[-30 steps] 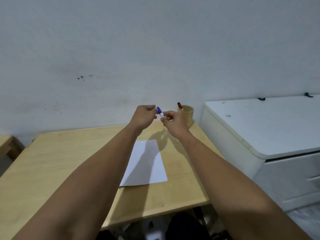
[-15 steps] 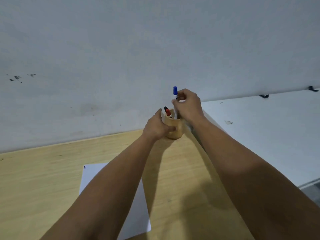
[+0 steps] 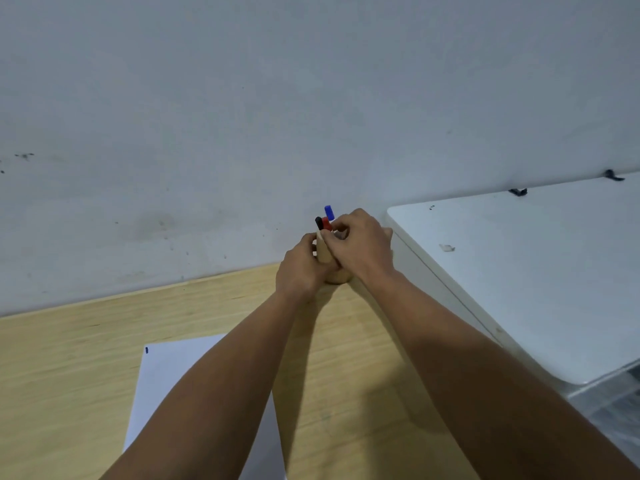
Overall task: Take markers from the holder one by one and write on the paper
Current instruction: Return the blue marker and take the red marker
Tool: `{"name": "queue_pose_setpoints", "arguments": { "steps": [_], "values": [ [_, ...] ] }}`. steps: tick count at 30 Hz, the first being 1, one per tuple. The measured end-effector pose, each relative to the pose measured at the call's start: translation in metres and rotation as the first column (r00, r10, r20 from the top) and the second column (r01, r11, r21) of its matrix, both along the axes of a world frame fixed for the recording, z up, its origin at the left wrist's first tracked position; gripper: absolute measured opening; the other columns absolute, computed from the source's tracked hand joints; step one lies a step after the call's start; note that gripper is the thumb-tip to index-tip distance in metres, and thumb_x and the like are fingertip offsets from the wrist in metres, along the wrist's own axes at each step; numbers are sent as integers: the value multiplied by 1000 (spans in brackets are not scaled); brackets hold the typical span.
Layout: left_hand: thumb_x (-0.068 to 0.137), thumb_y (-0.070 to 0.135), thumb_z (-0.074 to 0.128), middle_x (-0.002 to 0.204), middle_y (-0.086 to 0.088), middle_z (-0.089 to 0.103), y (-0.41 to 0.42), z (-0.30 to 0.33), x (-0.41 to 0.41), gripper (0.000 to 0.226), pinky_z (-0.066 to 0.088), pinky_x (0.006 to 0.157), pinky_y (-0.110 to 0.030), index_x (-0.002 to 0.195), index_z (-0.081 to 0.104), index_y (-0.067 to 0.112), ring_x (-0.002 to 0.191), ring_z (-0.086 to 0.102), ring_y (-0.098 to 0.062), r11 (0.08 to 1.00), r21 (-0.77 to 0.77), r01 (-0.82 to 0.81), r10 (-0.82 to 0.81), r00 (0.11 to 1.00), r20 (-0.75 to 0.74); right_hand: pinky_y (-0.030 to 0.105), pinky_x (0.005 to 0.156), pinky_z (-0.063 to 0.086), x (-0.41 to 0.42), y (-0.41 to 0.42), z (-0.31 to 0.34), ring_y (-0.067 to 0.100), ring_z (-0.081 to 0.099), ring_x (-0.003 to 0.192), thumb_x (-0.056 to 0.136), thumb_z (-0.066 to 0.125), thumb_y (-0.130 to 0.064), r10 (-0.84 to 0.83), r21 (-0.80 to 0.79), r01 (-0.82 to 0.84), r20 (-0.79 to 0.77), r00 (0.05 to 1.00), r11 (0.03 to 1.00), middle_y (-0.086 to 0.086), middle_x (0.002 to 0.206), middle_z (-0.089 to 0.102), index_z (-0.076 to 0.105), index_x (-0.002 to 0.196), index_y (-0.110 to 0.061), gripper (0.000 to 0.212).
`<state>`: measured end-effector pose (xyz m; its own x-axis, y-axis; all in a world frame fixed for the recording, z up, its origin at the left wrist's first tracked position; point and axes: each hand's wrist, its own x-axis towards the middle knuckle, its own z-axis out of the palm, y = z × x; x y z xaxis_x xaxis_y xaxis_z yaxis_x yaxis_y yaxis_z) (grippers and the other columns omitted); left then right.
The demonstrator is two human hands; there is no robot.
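Both hands met at the holder by the table's far edge.

Near the front edge lay the paper (image 3: 180, 382). Farther back, the left hand (image 3: 301, 268) clasped the wooden holder (image 3: 325, 252); the right hand (image 3: 360, 244) pinched among the markers (image 3: 325, 221), which one unclear. Light, stiff, smooth-barrelled, they likely pull best gripped just below the cap.

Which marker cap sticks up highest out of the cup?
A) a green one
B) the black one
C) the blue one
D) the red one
C: the blue cap stands above the red cap and black cap in the holder, beside the right hand.
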<state>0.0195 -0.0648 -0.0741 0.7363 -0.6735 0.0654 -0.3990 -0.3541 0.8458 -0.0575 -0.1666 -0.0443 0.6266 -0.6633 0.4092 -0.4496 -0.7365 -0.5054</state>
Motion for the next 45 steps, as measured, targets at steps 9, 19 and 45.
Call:
{"name": "queue_pose_setpoints", "arguments": {
  "steps": [9, 19, 45],
  "values": [
    [90, 38, 70, 142, -10, 62, 35, 32, -7, 72, 50, 100, -38, 154, 42, 22, 128, 59, -26, 995, 80, -58, 51, 994, 96, 38, 80, 60, -20, 13, 72, 3, 70, 73, 105, 66, -31, 9, 266, -153, 474, 881, 952, -13, 73, 69, 70, 103, -14, 17],
    [96, 75, 35, 73, 2, 73, 137, 98, -11, 64, 57, 81, -42, 81, 72, 24, 71, 70, -20, 942, -262, -211, 217, 976, -4, 21, 59, 54, -34, 109, 100, 18, 61, 68, 102, 72, -10, 354, 600, -501, 355, 865, 624, 7, 84, 66, 80, 117, 0, 19],
    [106, 48, 33, 103, -11, 69, 323, -17, 53, 43, 42, 70, -38, 104, 59, 13, 94, 65, -37, 772, 457, -442, 84, 784, 615, 29, 56, 53, 20, 200, 23, 19, 67, 58, 109, 52, -6, 152, 698, -497, 496, 855, 515, 9, 94, 68, 65, 105, -18, 19]
  ]
}}
